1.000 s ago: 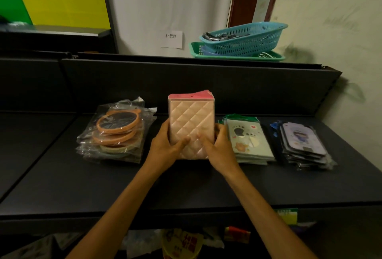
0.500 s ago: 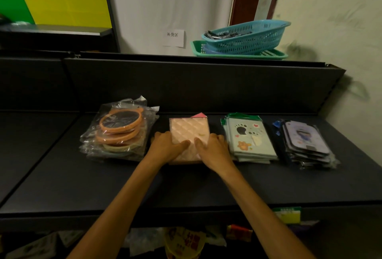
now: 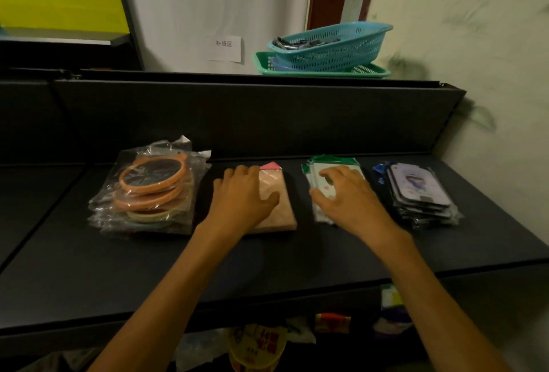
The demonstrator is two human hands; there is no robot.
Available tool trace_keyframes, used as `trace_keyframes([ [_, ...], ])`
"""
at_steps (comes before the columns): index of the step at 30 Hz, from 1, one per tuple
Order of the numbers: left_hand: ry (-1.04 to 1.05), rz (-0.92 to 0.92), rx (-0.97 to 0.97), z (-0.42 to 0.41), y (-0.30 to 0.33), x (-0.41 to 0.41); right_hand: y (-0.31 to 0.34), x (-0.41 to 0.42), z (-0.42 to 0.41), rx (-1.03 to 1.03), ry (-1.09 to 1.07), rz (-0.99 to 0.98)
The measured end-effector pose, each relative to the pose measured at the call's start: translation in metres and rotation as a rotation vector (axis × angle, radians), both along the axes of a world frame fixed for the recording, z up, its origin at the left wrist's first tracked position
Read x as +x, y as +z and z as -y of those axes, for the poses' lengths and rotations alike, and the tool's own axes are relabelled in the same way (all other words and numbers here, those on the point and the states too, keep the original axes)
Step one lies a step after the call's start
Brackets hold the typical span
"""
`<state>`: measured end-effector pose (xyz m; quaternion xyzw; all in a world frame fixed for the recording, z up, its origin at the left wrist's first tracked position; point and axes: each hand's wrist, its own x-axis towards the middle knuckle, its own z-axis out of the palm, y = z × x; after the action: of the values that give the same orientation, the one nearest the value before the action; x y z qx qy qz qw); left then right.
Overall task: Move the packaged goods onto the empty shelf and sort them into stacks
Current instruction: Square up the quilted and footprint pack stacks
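**Head view: four stacks laid out, hands squaring the middle two**

Head camera showed us the packaged goods already on the dark shelf (image 3: 267, 267), set in a row of four stacks near its back wall. We judged the step in hand to be tidying, not carrying.

Our left hand (image 3: 240, 199) lay flat on the pink quilted stack (image 3: 277, 202), fingers spread and loosely curved, pressing down with nothing gripped. A brighter pink corner poked out at the stack's far edge, so we took it as not quite squared. Our right hand (image 3: 347, 196) rested palm-down on the green-edged card stack (image 3: 320, 181), fingers splayed wide, thumb at the stack's near left side; it held nothing closed either.

To the left sat the round orange-rimmed items (image 3: 151, 187) in loose, crinkled clear bags, piled unevenly. To the right lay the purple-printed packs (image 3: 419, 190), glossy, flat and rounded at the corners, fanned slightly.

The next move, as we judged it, called for light sideways nudges to align the edges, since slick wrappers slide easily.

Behind the shelf's back panel, a blue slotted basket (image 3: 329, 48) sat on a green tray (image 3: 371, 70), beneath a small paper label (image 3: 225, 48) on the pale wall.
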<state>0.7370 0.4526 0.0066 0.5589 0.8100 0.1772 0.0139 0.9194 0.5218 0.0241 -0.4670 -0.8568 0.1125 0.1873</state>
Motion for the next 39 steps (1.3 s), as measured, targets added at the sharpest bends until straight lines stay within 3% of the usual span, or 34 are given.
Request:
trace_keyframes([
  [9,-0.173,-0.025,-0.046,-0.039,0.000,0.059,-0.006,0.066,-0.047,0.070,-0.076,0.153],
  [16,-0.087,0.043,-0.053,-0.069,0.000,0.097,-0.016,0.078,-0.077,0.023,0.075,0.133],
  [26,0.159,0.446,-0.171,-0.088,0.012,0.119,-0.027,0.069,-0.095,-0.368,0.170,-0.050],
  [33,0.341,0.856,-0.059,-0.097,0.004,0.111,-0.026,0.073,-0.096,-0.415,0.194,-0.118],
  [39,0.282,1.125,0.001,-0.095,-0.001,0.104,-0.022,0.075,-0.099,-0.457,0.198,-0.178],
])
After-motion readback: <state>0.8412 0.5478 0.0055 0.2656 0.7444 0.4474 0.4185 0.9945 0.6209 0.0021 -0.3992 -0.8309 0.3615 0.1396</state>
